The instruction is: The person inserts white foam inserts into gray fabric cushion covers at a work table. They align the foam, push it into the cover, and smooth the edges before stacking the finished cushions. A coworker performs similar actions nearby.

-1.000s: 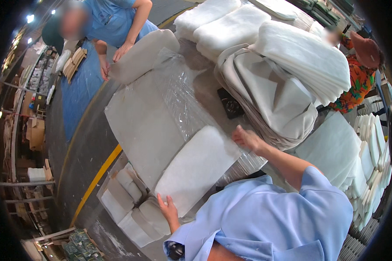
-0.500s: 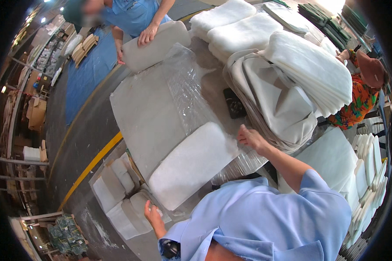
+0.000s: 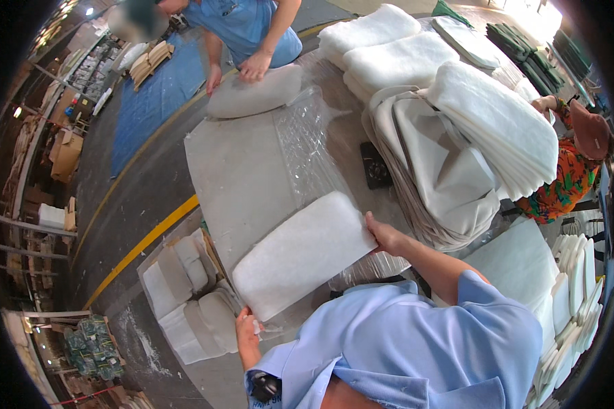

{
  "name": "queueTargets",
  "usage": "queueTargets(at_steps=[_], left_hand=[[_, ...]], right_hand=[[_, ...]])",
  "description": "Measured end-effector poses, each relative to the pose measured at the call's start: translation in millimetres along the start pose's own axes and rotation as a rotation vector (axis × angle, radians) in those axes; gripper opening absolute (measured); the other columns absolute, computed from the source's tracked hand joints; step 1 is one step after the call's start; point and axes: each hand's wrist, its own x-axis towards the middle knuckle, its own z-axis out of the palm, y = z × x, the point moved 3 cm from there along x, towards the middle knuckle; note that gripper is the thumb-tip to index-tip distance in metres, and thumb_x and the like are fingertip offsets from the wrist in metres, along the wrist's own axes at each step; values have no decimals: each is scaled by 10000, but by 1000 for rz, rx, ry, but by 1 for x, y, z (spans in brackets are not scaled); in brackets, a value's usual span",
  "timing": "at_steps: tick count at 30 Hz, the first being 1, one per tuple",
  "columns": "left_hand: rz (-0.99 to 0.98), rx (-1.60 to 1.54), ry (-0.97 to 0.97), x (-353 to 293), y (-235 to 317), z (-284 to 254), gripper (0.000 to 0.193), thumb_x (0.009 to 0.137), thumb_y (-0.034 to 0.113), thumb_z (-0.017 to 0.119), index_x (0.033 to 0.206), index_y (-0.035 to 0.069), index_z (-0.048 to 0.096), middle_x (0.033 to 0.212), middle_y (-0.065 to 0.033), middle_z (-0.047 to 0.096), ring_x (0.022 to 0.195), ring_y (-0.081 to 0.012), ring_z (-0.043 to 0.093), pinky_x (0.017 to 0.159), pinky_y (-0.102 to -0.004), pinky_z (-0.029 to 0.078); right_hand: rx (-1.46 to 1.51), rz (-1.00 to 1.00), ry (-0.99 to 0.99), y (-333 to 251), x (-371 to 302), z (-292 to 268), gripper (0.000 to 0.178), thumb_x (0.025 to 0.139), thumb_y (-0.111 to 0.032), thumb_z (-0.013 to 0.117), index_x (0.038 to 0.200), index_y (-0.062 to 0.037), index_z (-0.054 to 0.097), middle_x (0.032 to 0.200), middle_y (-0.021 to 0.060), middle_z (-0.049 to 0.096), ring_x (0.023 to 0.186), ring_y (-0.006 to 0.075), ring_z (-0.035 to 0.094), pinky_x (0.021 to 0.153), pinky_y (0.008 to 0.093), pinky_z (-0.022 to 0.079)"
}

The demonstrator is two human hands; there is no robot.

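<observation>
In front of me a white fleecy rectangular pad [image 3: 300, 255] with rounded corners lies slantwise on the table. My right hand [image 3: 383, 235] is closed on its right end, thumb on top and fingers hidden beneath. At the near left corner, my left hand [image 3: 247, 326] grips the pad's edge; its fingers are partly hidden. Under and beyond the pad spreads a flat pale grey sheet [image 3: 239, 170], with clear plastic film [image 3: 307, 140] along its right side. At the far end a co-worker's hands [image 3: 256, 67] rest on a grey padded piece [image 3: 256, 94].
Folded grey fabric covers [image 3: 406, 163] and a stack of white pads [image 3: 494, 112] lie to the right, near a black object [image 3: 375, 165]. Lower left are bundled white-and-grey pieces [image 3: 201, 317]. Another person in an orange patterned top [image 3: 566, 184] is at the far right.
Both my hands have closed in on the white pad and now hold its two ends. The co-worker's grey piece has tilted down flatter onto the far end.
</observation>
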Motion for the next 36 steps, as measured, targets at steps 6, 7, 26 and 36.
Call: queueTargets(at_steps=[6, 7, 26, 36], left_hand=[[67, 142, 44, -8, 6, -12, 585, 842, -3, 538, 1419, 2, 634, 1075, -105, 734, 593, -197, 623, 497, -346, 530], [54, 129, 23, -8, 4, -11, 574, 843, 2, 539, 1408, 2, 638, 1064, -102, 733, 592, -195, 623, 496, -348, 529], [-65, -87, -128, 2, -12, 14, 423, 837, -16, 539, 1245, 23, 647, 908, -115, 673, 536, -256, 608, 464, -387, 518], [107, -72, 67, -11, -8, -15, 684, 848, -42, 504, 1527, 28, 554, 1348, -129, 701, 607, -190, 631, 471, -327, 504]], right_hand=[[-236, -145, 248, -37, -18, -44, 918, 1055, -782, 401, 1412, 35, 619, 1311, 192, 714, 1171, 293, 664, 991, 419, 536], [-228, -200, 259, -41, -19, -44, 920, 1054, -781, 408, 1416, 38, 616, 1315, 197, 715, 1168, 294, 664, 992, 422, 535], [-220, -212, 302, -27, 5, 7, 943, 1071, -789, 312, 1396, 41, 621, 1213, 139, 661, 1121, 231, 570, 986, 400, 477], [-283, -343, 307, -69, -2, -29, 921, 1071, -767, 372, 1461, 48, 550, 1259, 165, 668, 1097, 261, 620, 974, 406, 503]])
